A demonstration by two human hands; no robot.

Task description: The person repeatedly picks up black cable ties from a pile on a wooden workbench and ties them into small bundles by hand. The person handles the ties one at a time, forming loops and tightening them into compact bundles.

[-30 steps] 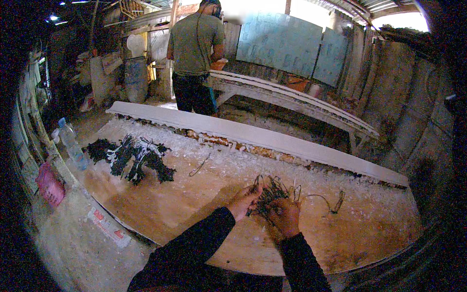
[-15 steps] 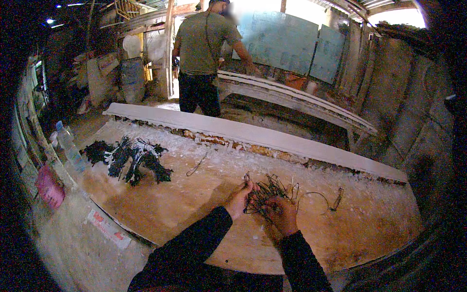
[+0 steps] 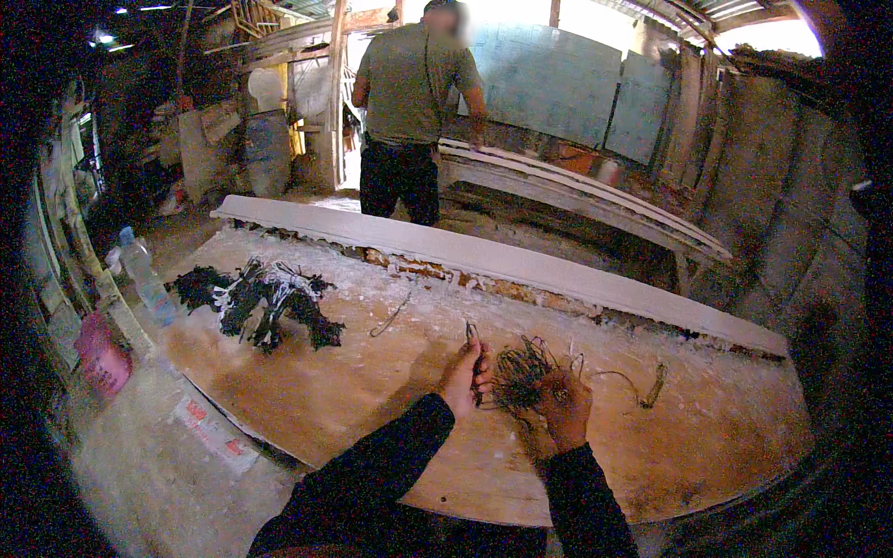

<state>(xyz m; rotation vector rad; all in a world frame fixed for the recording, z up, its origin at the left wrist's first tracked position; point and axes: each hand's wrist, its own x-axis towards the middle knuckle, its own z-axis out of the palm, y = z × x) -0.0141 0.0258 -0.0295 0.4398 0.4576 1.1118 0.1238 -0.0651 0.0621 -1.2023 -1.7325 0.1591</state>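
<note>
- My right hand point(image 3: 565, 409) clutches a tangle of thin dark strands point(image 3: 519, 372), fanning out just beside my left.
- My left hand point(image 3: 456, 381) pinches a slim looped strand point(image 3: 472, 332).
- The tangle looks light, springy, easily snagged; I judge a protruding loop the best hold.
- Well left of my grip: plastic bottle point(image 3: 143, 274), pink sack point(image 3: 102, 356); contents unclear.

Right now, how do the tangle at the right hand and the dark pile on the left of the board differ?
The tangle is gripped by the right hand; the dark pile lies on the board, untouched. The tangle forms one loose clump, while the dark pile spreads wider in several bunches. The tangle looks dull grey-brown; the dark pile is mostly black with whitish strands. Both show thin strands.
</note>
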